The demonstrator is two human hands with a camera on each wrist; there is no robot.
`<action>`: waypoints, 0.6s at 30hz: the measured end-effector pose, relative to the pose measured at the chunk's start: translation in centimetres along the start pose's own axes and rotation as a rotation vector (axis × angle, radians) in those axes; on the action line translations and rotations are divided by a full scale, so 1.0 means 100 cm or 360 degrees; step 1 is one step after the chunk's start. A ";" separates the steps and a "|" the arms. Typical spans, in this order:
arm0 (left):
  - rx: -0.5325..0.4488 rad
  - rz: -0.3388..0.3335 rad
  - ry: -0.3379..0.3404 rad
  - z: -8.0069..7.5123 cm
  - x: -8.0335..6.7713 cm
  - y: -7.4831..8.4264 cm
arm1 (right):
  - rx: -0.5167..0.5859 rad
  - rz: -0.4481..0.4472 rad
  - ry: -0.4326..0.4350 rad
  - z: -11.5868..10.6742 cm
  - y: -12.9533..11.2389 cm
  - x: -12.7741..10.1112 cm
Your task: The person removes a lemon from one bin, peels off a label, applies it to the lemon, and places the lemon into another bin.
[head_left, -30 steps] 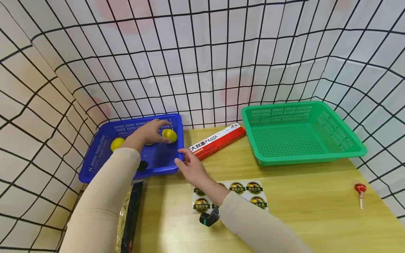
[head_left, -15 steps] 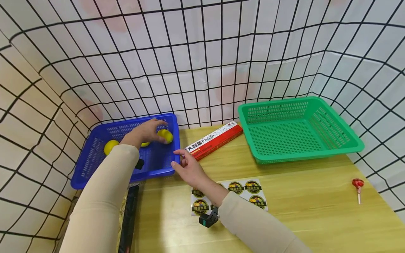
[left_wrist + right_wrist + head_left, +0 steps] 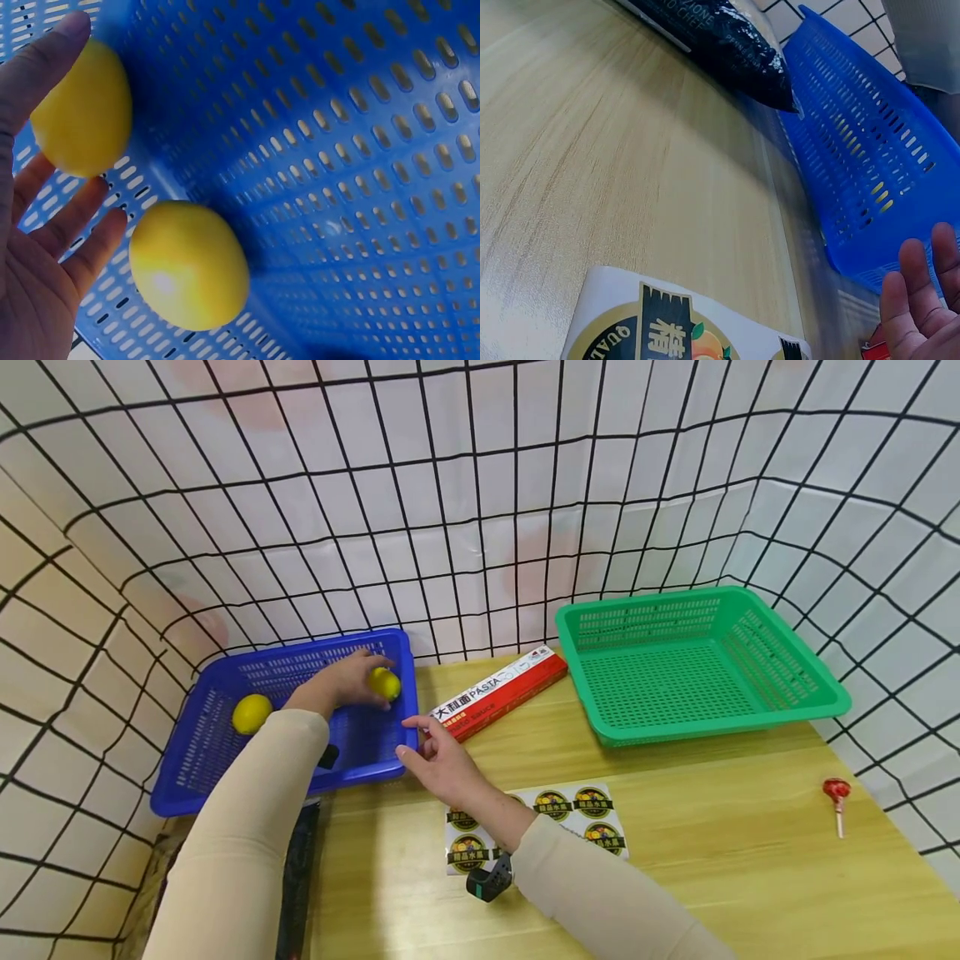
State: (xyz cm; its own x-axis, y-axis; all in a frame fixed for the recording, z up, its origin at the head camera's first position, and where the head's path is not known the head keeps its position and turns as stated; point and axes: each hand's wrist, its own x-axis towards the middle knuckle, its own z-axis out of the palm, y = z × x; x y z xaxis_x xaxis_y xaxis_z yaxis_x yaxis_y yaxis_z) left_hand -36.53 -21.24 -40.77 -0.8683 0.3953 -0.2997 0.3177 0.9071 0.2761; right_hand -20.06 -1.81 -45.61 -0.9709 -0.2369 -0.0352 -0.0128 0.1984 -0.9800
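Our left hand [image 3: 341, 681] reaches into the blue basket [image 3: 225, 760] with fingers extended. In the left wrist view the thumb tip [image 3: 64, 37] lies on top of one lemon [image 3: 82, 109] and the other fingers [image 3: 71, 225] fan out beneath it. The hand touches the fruit but has not yet closed around it. A second lemon [image 3: 189, 264] lies just beside the fingertips on the basket floor. A third lemon [image 3: 251, 713] sits apart, toward the basket's left side.

Our right hand [image 3: 442, 764] hovers relaxed and empty over the table [image 3: 735, 860], just beside the basket's near right corner. It touches nothing that we can see.

Likely faults from this position:

- The lemon is round and smooth. With only a thumb on top, closing the fingers could roll it away toward the basket wall.
- The second lemon is close enough to be knocked by the fingers.
- The basket is light and nothing steadies it. A push could slide it toward the pasta box [image 3: 498, 692].

The green basket [image 3: 817, 689], sticker sheet [image 3: 577, 806], lollipop [image 3: 836, 793] and dark packet [image 3: 720, 45] lie clear of both hands.
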 end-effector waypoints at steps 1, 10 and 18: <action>0.0002 -0.0004 0.0001 0.001 0.000 0.000 | -0.0001 -0.0001 -0.0001 0.000 0.000 0.000; 0.0003 0.0009 0.0036 0.005 0.004 -0.005 | 0.0012 -0.0015 -0.0005 0.001 0.003 0.000; -0.0003 -0.0051 0.0063 0.010 0.006 -0.007 | 0.0039 -0.0005 -0.0027 0.001 0.004 -0.001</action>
State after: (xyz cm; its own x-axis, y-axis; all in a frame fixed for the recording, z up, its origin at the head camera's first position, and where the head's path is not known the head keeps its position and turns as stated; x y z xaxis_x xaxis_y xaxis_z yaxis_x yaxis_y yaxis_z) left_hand -36.86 -21.45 -42.09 -0.8924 0.3602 -0.2719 0.2890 0.9188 0.2688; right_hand -19.94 -1.77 -45.98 -0.9667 -0.2534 -0.0355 -0.0095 0.1743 -0.9846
